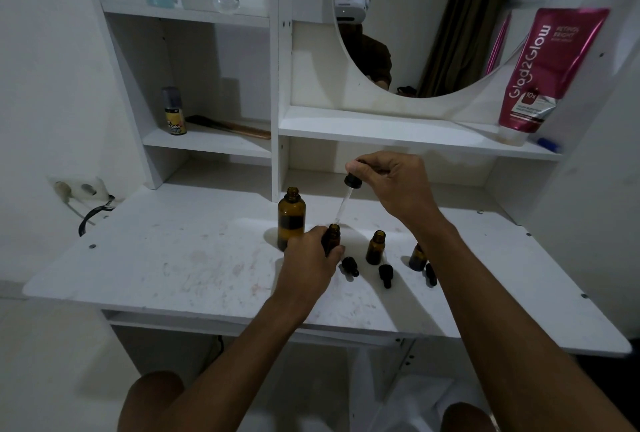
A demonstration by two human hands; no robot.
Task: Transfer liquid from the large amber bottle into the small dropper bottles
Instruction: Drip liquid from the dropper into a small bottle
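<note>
The large amber bottle (291, 217) stands uncapped on the white table (166, 258). Just right of it, my left hand (308, 267) grips a small amber dropper bottle (332, 237) upright on the table. My right hand (391, 182) pinches the black bulb of a glass dropper (346, 199), its tip right at that small bottle's mouth. Two more small amber bottles stand open to the right, one in the middle (375, 247) and one partly hidden behind my right forearm (417, 257). Three black dropper caps (385, 275) lie in front of them.
White shelves rise behind the table, with a round mirror (433, 16). A pink tube (543, 68) leans on the right shelf, a small can (174, 112) and a comb (228, 126) sit on the left shelf. A wall socket with a cable (83, 189) is at the left.
</note>
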